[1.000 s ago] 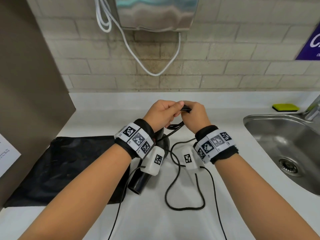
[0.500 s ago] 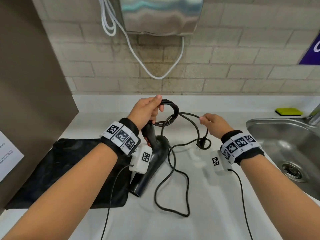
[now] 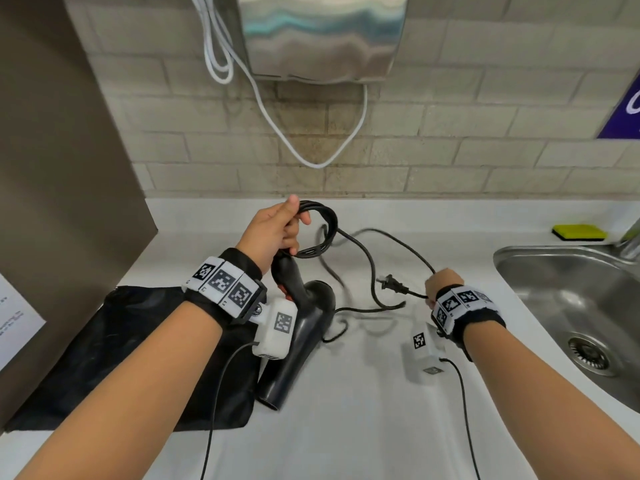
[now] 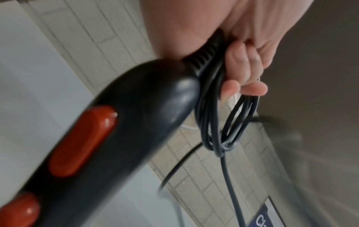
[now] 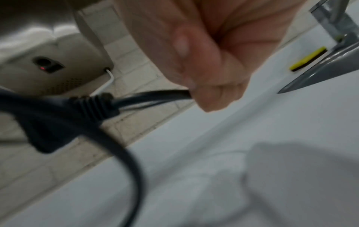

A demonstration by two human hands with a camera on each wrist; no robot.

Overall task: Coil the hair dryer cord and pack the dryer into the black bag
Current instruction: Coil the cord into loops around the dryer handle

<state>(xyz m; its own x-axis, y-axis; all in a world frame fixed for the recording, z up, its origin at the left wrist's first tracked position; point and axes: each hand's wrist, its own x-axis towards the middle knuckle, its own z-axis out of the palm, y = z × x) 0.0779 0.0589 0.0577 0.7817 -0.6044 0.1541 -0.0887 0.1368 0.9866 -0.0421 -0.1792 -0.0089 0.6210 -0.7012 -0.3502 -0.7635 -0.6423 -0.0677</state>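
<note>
- Since half a second ago the right hand (image 3: 444, 284) has gone down and further away from the left hand (image 3: 273, 227), and the slack loop of cord (image 3: 370, 265) that lay on the counter before is now drawn shorter.
- Left hand is closed around several finished loops of cord together with the end of the hair dryer (image 3: 298, 327) handle; the nozzle points down to the counter (image 3: 346, 427), below this hand.
- Right hand pinches the cord just behind the plug (image 3: 393, 285), which sticks out toward the left hand.
- Black bag (image 3: 104, 348) lies flat on the white counter, under the left forearm.
- Beyond both hands is a tiled wall with a metal hand dryer (image 3: 322, 32) and its white cable.
- On the outer side of the right hand is a steel sink (image 3: 519, 261), with a yellow sponge (image 3: 579, 232) behind it.
</note>
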